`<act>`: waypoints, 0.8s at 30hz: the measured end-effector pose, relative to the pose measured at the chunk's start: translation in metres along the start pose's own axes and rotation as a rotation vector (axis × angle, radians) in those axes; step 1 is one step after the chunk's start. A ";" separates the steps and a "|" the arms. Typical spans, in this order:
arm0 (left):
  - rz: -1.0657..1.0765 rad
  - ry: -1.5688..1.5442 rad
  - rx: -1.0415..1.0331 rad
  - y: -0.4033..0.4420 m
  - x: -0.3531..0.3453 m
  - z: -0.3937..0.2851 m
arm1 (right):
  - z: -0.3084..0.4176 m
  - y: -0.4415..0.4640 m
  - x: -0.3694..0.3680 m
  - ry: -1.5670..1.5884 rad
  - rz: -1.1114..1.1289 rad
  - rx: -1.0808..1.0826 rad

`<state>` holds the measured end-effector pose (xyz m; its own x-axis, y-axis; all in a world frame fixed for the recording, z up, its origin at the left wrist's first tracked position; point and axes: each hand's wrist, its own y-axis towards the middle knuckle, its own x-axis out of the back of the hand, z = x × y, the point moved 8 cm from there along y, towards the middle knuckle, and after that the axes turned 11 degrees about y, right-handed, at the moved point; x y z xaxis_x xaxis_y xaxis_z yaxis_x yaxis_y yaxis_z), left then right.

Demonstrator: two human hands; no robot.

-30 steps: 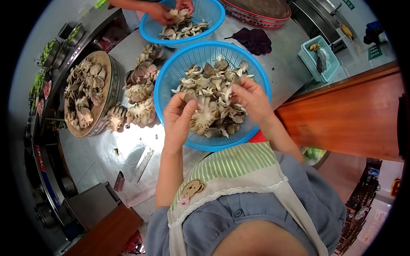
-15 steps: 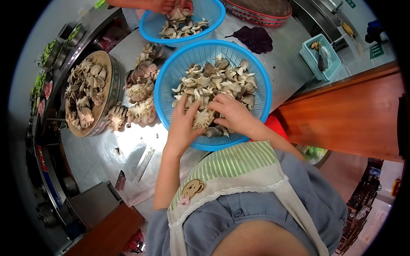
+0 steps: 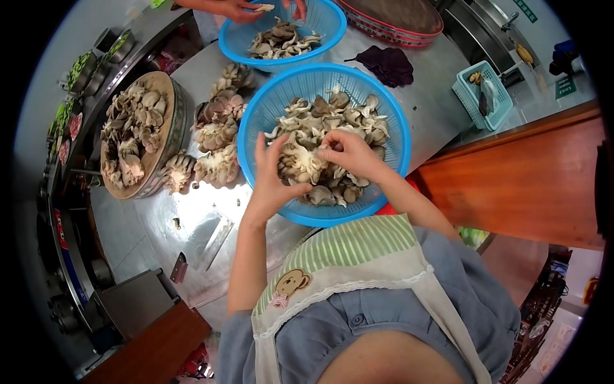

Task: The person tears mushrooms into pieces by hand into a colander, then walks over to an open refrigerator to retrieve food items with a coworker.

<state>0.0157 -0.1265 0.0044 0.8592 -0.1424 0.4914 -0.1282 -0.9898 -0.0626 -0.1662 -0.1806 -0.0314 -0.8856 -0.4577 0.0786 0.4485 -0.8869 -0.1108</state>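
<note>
A pale oyster mushroom cluster (image 3: 299, 160) is held over the near blue basket (image 3: 401, 137), which contains loose grey-brown mushroom pieces (image 3: 368, 118). My left hand (image 3: 272, 185) cups the cluster from the left, thumb below and fingers spread along its side. At the right edge of the cluster, my right hand (image 3: 352, 155) pinches a mushroom between thumb and fingers; the exact piece is partly hidden. Left of the basket, several whole mushroom clusters (image 3: 217, 134) lie on the metal table (image 3: 147, 224).
Another person's hands (image 3: 246, 9) work over a second blue basket (image 3: 336, 32) of mushrooms. A round wooden board (image 3: 167, 102) heaped with mushrooms stands left. A cleaver (image 3: 216, 243) lies near a dark-handled knife (image 3: 179, 267). Behind are a dark purple leaf (image 3: 387, 64) and a turquoise basket (image 3: 476, 105).
My hands have lifted and turned the cluster, showing its pale underside, and my right hand has closed into a pinch. The other person's hands have moved apart, one holding a mushroom piece.
</note>
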 end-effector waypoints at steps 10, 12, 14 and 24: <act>-0.147 0.259 -0.132 0.017 -0.001 0.001 | 0.064 -0.009 -0.017 -0.413 0.000 0.387; -0.066 0.243 -0.126 0.022 -0.003 -0.001 | 0.065 -0.006 -0.023 -0.656 -0.002 0.440; -0.065 0.247 -0.142 0.023 -0.001 -0.003 | 0.060 -0.003 -0.024 -0.617 0.031 0.420; -0.050 0.223 -0.137 0.022 -0.004 0.004 | 0.048 -0.003 -0.030 -0.574 0.131 0.379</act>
<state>0.0116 -0.1475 -0.0024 0.7379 -0.0729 0.6709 -0.1674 -0.9828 0.0773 -0.1351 -0.1676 0.0141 -0.6646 -0.4302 0.6109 0.6505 -0.7354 0.1899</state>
